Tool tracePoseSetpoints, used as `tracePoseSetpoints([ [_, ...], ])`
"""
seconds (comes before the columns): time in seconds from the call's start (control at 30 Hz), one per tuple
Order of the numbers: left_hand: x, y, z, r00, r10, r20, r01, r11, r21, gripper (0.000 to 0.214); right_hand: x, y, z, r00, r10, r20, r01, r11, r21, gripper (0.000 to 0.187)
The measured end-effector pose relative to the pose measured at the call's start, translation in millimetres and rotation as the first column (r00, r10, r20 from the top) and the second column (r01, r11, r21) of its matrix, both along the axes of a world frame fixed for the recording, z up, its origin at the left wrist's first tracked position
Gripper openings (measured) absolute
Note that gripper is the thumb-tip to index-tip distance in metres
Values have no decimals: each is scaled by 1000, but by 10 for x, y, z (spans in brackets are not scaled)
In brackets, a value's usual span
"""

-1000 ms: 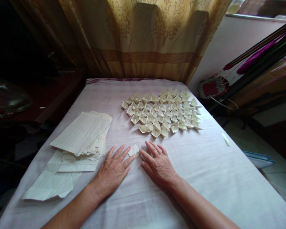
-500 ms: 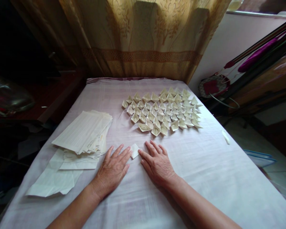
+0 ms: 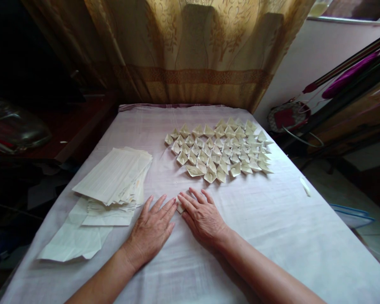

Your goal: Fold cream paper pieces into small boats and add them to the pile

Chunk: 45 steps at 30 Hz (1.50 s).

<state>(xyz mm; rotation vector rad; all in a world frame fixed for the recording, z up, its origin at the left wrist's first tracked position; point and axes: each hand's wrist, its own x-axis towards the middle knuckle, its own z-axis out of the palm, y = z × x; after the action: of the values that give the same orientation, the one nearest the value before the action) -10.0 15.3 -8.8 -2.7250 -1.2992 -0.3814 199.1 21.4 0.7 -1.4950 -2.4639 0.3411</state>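
Observation:
My left hand (image 3: pixel 152 228) lies flat on the white cloth (image 3: pixel 272 219), fingers spread, fingertips touching a small folded piece of pale paper (image 3: pixel 179 207). My right hand (image 3: pixel 201 215) is flat too, its fingers pressing over that same piece, so only a sliver shows between the hands. Beyond my hands, several small folded paper boats (image 3: pixel 221 150) lie packed together in rows. A stack of lined paper sheets (image 3: pixel 115 177) rests to the left of my left hand.
Larger loose sheets (image 3: pixel 72 240) stick out from under the stack near the table's left edge. A small white scrap (image 3: pixel 305 186) lies near the right edge. A patterned curtain (image 3: pixel 193 50) hangs behind the table. Dark furniture stands left, rods and cords right.
My right hand has slid left over the folded piece, covering most of it; the piece was clearly visible between the fingertips before. My left hand stays flat.

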Motion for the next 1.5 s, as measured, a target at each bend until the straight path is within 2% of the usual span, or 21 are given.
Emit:
tracePoseSetpoints([
  [0.13, -67, -31, 30, 1000, -7, 11, 7, 1000, 11, 39, 5, -12, 4, 1000, -5, 6, 5, 1000, -6, 43],
  [0.3, -112, -44, 60, 1000, -13, -4, 14, 1000, 17, 39, 27, -13, 31, 998, 53, 19, -52, 998, -38, 41],
  [0.43, -84, 3, 94, 999, -30, -36, 30, 1000, 1, 43, 60, -1, 34, 997, 77, 21, -76, 996, -47, 43],
  [0.77, 31, 87, 178, 1000, -26, -2, 25, 999, -46, 36, 232, -31, 14, 985, 167, 40, -165, 984, -61, 51],
  [0.9, 98, 175, 299, 998, -46, -41, 42, 995, -91, 28, 287, -109, 25, 992, 126, 22, -125, 991, -48, 44],
  [1.0, 126, 255, 346, 997, -75, -18, 73, 994, -86, 21, 265, -123, 53, 996, 89, -17, -89, 996, 7, 37],
  [1.13, 126, 349, 312, 992, -109, 59, 115, 988, -106, 15, 168, -60, 82, 993, 17, -118, -4, 994, 111, 27],
  [1.3, 113, 433, 271, 987, -99, 128, 124, 972, -200, 18, 71, 21, 30, 977, -39, -208, 67, 989, 129, 20],
  [1.4, 114, 443, 244, 978, -120, 169, 147, 977, -156, 20, 59, 30, -2, 960, -50, -274, 87, 988, 128, 19],
  [1.5, 127, 419, 205, 975, -145, 167, 157, 986, -58, 21, 61, 25, -7, 951, -55, -305, 97, 987, 125, 19],
])
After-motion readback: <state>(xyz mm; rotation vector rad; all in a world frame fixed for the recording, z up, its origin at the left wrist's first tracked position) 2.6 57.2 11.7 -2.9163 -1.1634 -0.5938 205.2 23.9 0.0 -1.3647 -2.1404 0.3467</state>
